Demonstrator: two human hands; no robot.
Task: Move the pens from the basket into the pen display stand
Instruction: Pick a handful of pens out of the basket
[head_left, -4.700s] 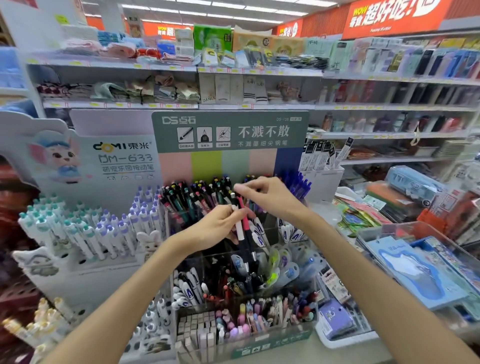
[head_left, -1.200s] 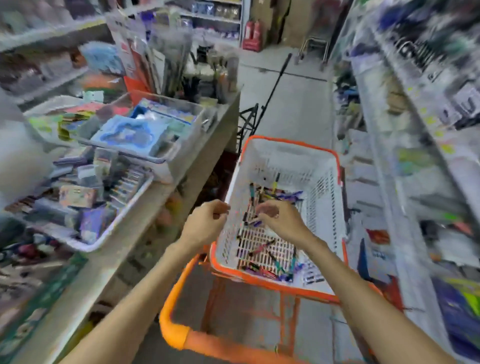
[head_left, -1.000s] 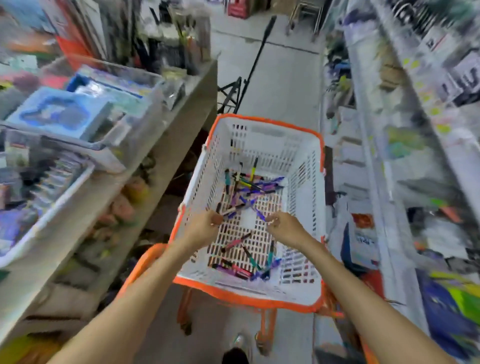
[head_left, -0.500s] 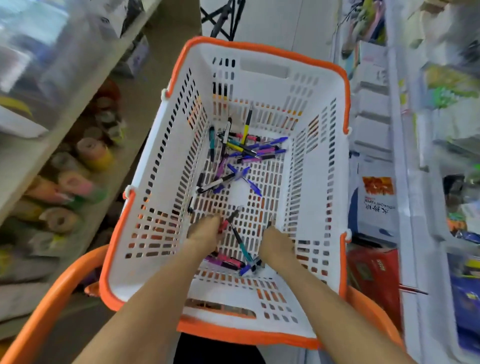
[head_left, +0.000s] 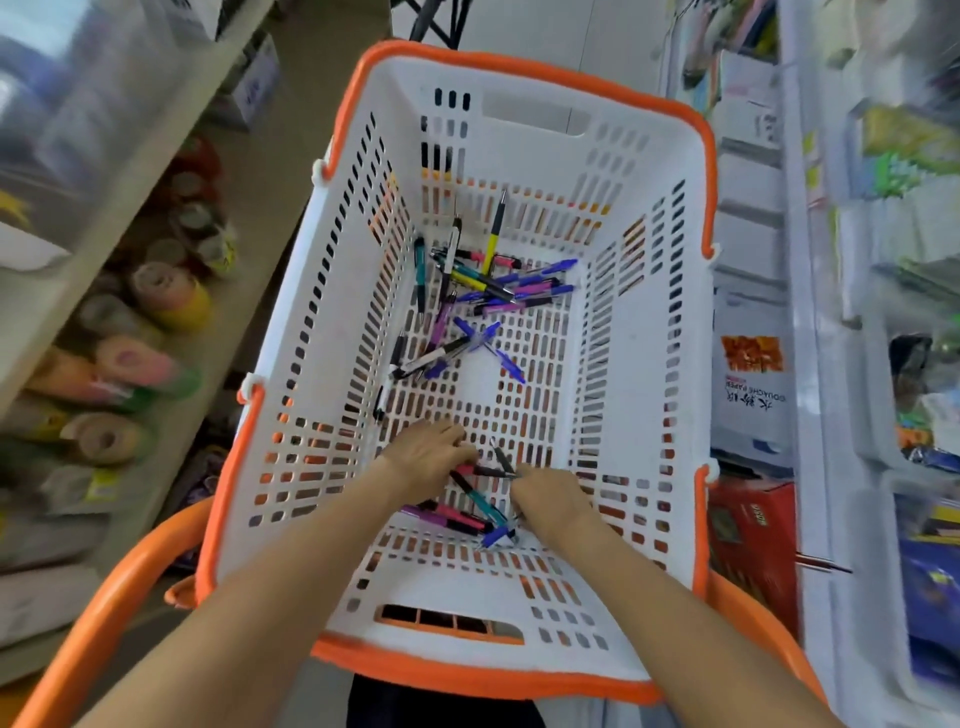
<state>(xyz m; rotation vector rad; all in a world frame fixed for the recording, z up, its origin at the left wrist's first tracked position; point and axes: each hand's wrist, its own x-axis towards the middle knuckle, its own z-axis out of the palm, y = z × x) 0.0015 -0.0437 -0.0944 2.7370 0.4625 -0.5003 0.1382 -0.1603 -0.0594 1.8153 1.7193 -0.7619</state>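
Note:
A white basket with an orange rim (head_left: 644, 364) fills the middle of the view. Several coloured pens lie on its slotted floor: a far heap (head_left: 488, 280), a middle group (head_left: 447, 348) and a near group (head_left: 467, 506). Both my hands are down on the floor at the near group. My left hand (head_left: 423, 460) has its fingers curled over a red and black pen (head_left: 483, 471); whether it grips the pen is unclear. My right hand (head_left: 550, 501) pinches a dark pen (head_left: 501, 457) that sticks out past its fingertips. The pen display stand is out of view.
The basket rests on an orange trolley frame (head_left: 104, 608). A shelf with coloured rolls (head_left: 156, 296) runs along the left. On the right stand white shelves (head_left: 831, 364), a white paper pack (head_left: 753, 395) and a red box (head_left: 753, 530).
The view swung from the display stand to the basket and tilted down over it. Both hands dropped to the near pens and moved closer together.

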